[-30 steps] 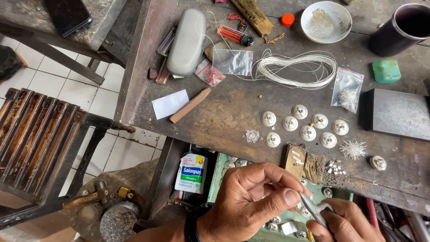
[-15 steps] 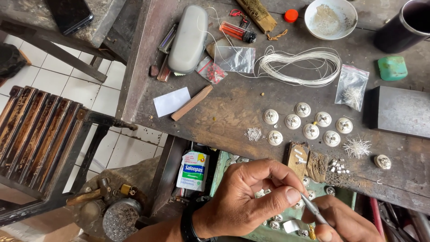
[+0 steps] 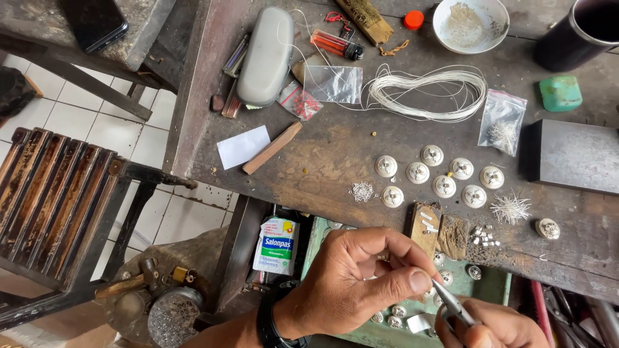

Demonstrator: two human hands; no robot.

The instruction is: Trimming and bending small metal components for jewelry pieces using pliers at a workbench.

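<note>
The tweezers (image 3: 452, 301) are slim, silvery and tapered, low at the bench's near edge. The left hand (image 3: 361, 283) pinches them between thumb and forefinger; the right hand (image 3: 496, 325), largely cut off by the frame, seems closed round their lower end. Their tips are hidden.

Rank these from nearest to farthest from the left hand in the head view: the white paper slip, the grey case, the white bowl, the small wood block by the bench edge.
From the left hand:
1. Small wood block, just above the fingers at the bench's near edge.
2. White paper slip, up and to the left.
3. Grey case, farther up the left side.
4. White bowl, at the far top right.
</note>
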